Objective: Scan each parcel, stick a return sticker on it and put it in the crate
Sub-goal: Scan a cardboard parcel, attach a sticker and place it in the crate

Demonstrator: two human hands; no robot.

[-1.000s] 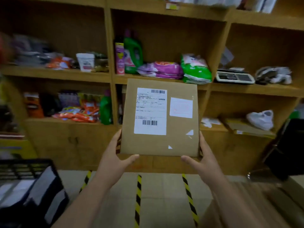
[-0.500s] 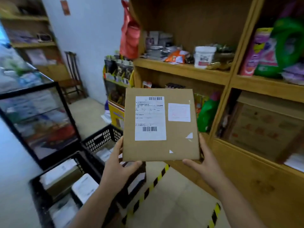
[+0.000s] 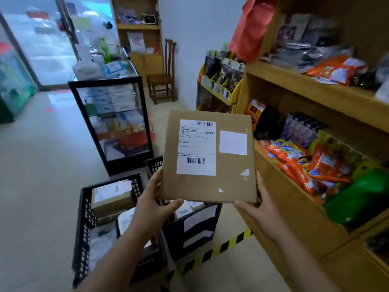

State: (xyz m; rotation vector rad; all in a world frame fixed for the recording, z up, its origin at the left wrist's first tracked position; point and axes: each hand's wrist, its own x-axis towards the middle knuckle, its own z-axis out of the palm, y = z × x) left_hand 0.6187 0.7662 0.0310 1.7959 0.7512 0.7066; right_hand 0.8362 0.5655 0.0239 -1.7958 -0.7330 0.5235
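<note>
Both hands, left [image 3: 152, 204] and right [image 3: 260, 207], grip the parcel [image 3: 210, 157] by its lower corners, above the crate [image 3: 109, 226] on the floor. Risk: corner-only support may let the parcel tip and miss the crate.

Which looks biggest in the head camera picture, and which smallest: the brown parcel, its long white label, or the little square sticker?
1. The brown parcel, held by both hands, looks biggest.
2. The long white label on its face.
3. The square sticker beside the label looks smallest.
All three sit on one flat face, so nearness doesn't confuse it.
</note>
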